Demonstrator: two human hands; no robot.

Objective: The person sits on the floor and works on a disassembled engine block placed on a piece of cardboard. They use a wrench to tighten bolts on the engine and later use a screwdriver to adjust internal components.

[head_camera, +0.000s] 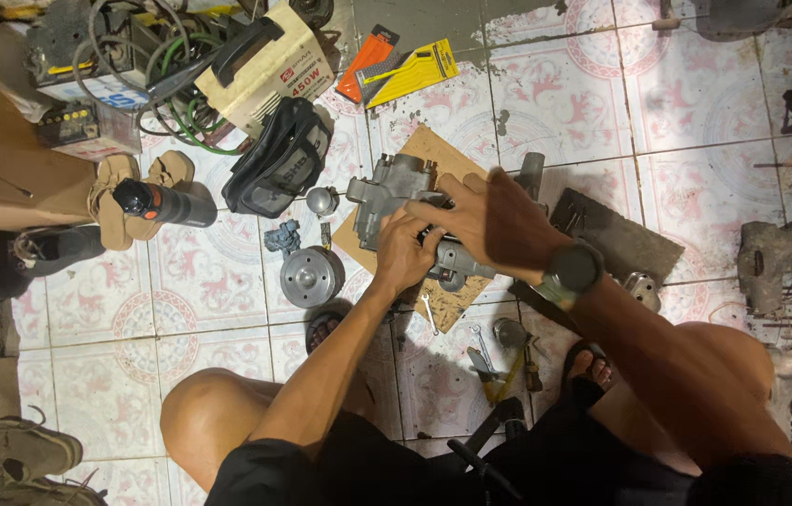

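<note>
Head view, patterned floor tiles [696,94], cardboard sheet [433,150]

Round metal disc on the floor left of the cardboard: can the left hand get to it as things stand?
Probably yes. The round metal disc lies uncovered on the tile just beside the left hand, with nothing lying between them. That hand now rests on the grey metal casting, so it must let go first.

— That engine part [396,192] under the left hand [403,251] and right hand [494,220]?
— Dull grey cast metal, rough, on matt brown cardboard [433,150].
— And the round disc [310,276]?
— Smooth machined metal, slightly shiny. The floor tiles [677,94] look glossy ceramic.
</note>
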